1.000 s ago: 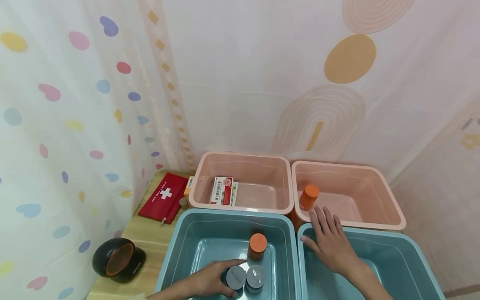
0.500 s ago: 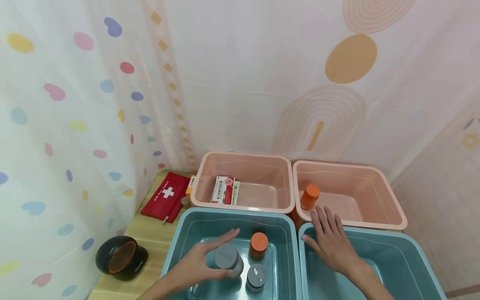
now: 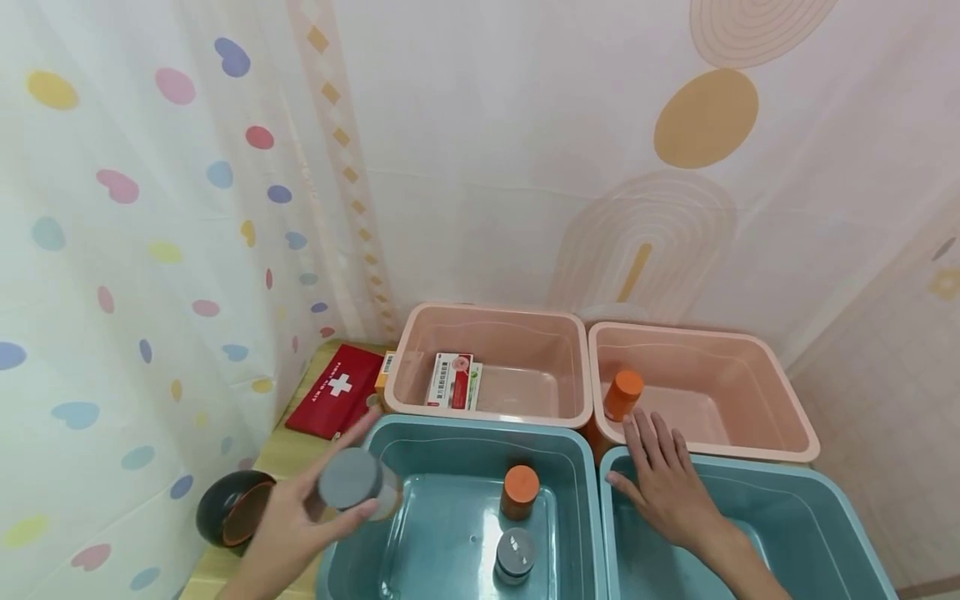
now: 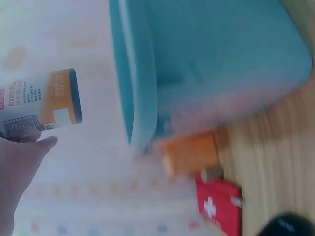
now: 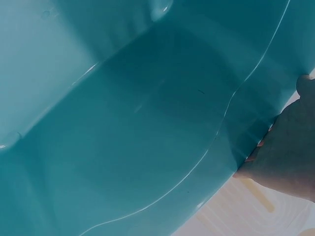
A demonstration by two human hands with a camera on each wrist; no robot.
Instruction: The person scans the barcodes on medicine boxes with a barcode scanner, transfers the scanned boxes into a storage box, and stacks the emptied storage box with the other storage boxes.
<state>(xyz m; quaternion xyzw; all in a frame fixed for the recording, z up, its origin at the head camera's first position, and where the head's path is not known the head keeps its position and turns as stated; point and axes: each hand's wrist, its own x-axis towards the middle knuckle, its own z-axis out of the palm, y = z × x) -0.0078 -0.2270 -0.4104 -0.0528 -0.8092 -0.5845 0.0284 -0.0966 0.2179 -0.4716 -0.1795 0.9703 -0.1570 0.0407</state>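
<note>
My left hand (image 3: pixel 288 517) grips a grey-capped bottle (image 3: pixel 351 479) above the left rim of the left blue bin (image 3: pixel 450 427). In the left wrist view, that bottle (image 4: pixel 42 102) shows a printed label with an orange band. Inside the bin stand an orange-capped bottle (image 3: pixel 520 490) and a smaller-looking grey-capped jar (image 3: pixel 515 554). My right hand (image 3: pixel 671 487) rests with straight fingers over the rim of the right blue bin (image 3: pixel 798 471), fingertips reaching the pink bin behind it. The right wrist view shows this hand (image 5: pixel 283 142) at the rim.
Flat medicine boxes (image 3: pixel 452 381) lie in the left pink bin (image 3: pixel 487 310); another orange-capped bottle (image 3: pixel 623 395) stands in the right pink bin (image 3: pixel 705 335). On the wooden table (image 3: pixel 300 450) at left are a red first aid pouch (image 3: pixel 333 392), an orange box (image 3: pixel 386 368) and a black rounded object (image 3: pixel 232 508).
My left hand has lifted the grey-capped bottle from beside the other grey-capped one and carried it up and left, past the bin's left rim. The right hand has stayed in place.
</note>
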